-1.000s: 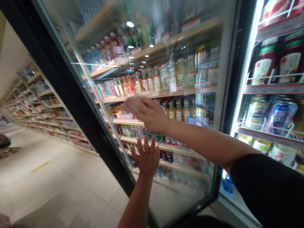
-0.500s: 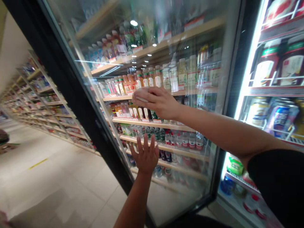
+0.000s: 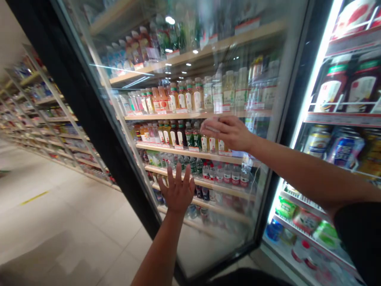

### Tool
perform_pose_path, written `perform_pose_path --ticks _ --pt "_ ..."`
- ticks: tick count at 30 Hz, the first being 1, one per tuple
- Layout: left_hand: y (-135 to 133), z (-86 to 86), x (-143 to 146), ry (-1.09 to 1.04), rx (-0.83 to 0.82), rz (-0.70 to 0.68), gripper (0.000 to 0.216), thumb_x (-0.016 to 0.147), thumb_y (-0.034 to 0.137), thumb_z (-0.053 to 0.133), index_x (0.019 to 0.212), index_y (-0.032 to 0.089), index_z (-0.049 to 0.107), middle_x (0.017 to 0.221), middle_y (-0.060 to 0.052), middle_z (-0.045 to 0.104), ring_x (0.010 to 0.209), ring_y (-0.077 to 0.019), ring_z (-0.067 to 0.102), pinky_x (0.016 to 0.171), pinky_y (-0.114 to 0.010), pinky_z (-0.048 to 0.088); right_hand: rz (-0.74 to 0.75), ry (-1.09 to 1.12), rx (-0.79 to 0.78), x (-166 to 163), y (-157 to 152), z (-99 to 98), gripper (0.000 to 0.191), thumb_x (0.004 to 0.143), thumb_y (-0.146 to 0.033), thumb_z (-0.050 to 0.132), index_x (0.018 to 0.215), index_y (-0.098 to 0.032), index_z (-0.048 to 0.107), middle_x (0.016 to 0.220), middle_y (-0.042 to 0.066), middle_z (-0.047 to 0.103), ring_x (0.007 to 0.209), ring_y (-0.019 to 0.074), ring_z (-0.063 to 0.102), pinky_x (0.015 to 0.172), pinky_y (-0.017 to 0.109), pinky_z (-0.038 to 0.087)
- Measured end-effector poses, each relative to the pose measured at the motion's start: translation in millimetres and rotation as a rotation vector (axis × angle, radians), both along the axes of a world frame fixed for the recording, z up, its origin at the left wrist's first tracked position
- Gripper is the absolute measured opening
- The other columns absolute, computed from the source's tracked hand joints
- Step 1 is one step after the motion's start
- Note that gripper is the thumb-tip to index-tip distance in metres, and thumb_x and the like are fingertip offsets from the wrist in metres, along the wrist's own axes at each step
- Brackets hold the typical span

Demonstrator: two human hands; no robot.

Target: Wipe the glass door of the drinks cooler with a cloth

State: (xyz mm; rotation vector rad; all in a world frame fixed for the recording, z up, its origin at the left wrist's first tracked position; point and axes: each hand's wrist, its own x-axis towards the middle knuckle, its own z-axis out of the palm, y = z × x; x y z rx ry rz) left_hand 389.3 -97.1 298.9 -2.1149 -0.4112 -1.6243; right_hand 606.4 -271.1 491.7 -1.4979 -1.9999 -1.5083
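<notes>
A black-framed glass door (image 3: 226, 234) stands swung out in front of me. My right hand (image 3: 233, 133) is closed over a pale, pinkish folded cloth (image 3: 210, 125) and holds it against the pane at mid height. Lower and to the left, my left hand (image 3: 177, 190) has its fingers spread, the palm turned to the glass and seemingly resting on it. Through the pane I see shelves of bottled drinks (image 3: 181, 97). Part of the cloth is hidden under the right fingers.
On the right, a lit drinks cooler (image 3: 342, 119) holds bottles, cans and packs on wire-fronted shelves. Long store shelves (image 3: 53, 107) run back along the left. Pale floor tiles (image 3: 98, 222) lie below, with a yellow strip (image 3: 34, 197) on them.
My right hand has slid right and slightly down across the glass with the cloth. The left hand stays spread at about the same place on the pane. The view has shifted slightly.
</notes>
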Motion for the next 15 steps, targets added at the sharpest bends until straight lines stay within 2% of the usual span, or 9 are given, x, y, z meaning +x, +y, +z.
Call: perform_pose_path --ticks 1,4,6,8,10,12,13,15 --pt "1 -0.8 0 0.000 -0.014 -0.011 0.064 0.093 0.036 0.059 0.153 0.033 0.035 0.158 -0.008 0.039 0.154 -0.0291 0.015 0.124 -0.059 0.002 -0.002 0.047 0.054 6 -3 7.4 0.052 0.100 -0.020 0.037 0.148 -0.039 0.043 0.150 -0.005 0.051 0.132 0.0192 0.050 0.110 0.042 0.041" --pt "2 -3.3 1 -0.005 -0.032 -0.019 0.062 0.093 0.036 0.059 0.152 0.034 0.038 0.159 -0.007 0.038 0.153 -0.0300 0.018 0.124 -0.061 0.003 -0.032 0.245 0.379 27 -11 26.5 0.047 0.103 -0.027 0.027 0.143 -0.029 0.052 0.149 0.004 0.051 0.135 0.0218 0.048 0.109 0.045 0.039" --pt "2 -4.5 2 -0.006 -0.041 -0.023 0.061 0.093 0.037 0.058 0.151 0.034 0.039 0.159 -0.007 0.038 0.153 -0.0302 0.018 0.124 -0.061 0.003 -0.048 0.299 0.509 34 -13 19.0 0.049 0.104 -0.029 0.024 0.143 -0.027 0.053 0.148 0.006 0.051 0.134 0.0226 0.048 0.107 0.046 0.041" --pt "2 -5.3 2 0.001 -0.055 -0.032 0.060 0.094 0.038 0.058 0.151 0.034 0.039 0.158 -0.007 0.040 0.153 -0.0303 0.018 0.124 -0.062 0.001 -0.044 0.227 0.424 32 -14 -2.2 0.050 0.102 -0.024 0.026 0.145 -0.031 0.049 0.149 0.004 0.051 0.133 0.0217 0.049 0.106 0.045 0.043" --pt "1 -5.4 2 0.003 -0.064 -0.037 0.059 0.094 0.039 0.057 0.150 0.034 0.040 0.157 -0.007 0.042 0.153 -0.0303 0.018 0.124 -0.061 0.000 -0.032 0.084 0.190 28 -16 -20.1 0.054 0.098 -0.017 0.032 0.146 -0.037 0.046 0.148 -0.002 0.053 0.128 0.0200 0.053 0.103 0.042 0.046" --pt "1 -4.9 2 -0.002 -0.059 -0.030 0.059 0.094 0.040 0.058 0.150 0.034 0.041 0.156 -0.007 0.043 0.153 -0.0304 0.018 0.124 -0.061 0.000 -0.022 -0.013 0.026 28 -21 -20.6 0.057 0.096 -0.013 0.037 0.146 -0.039 0.045 0.147 -0.004 0.054 0.122 0.0193 0.056 0.101 0.041 0.048" --pt "1 -4.5 2 -0.007 -0.049 -0.021 0.058 0.094 0.039 0.058 0.150 0.034 0.042 0.156 -0.007 0.044 0.153 -0.0304 0.019 0.124 -0.061 0.001 -0.025 -0.006 0.028 31 -24 -14.1 0.056 0.096 -0.013 0.037 0.146 -0.037 0.046 0.147 -0.002 0.054 0.122 0.0198 0.056 0.101 0.041 0.047" --pt "1 -3.5 2 -0.017 -0.024 -0.005 0.059 0.093 0.039 0.059 0.150 0.034 0.042 0.155 -0.007 0.044 0.153 -0.0302 0.019 0.124 -0.059 0.003 -0.028 0.109 0.209 39 -31 3.2 0.051 0.098 -0.016 0.035 0.144 -0.031 0.050 0.147 0.004 0.055 0.125 0.0216 0.054 0.102 0.043 0.044"
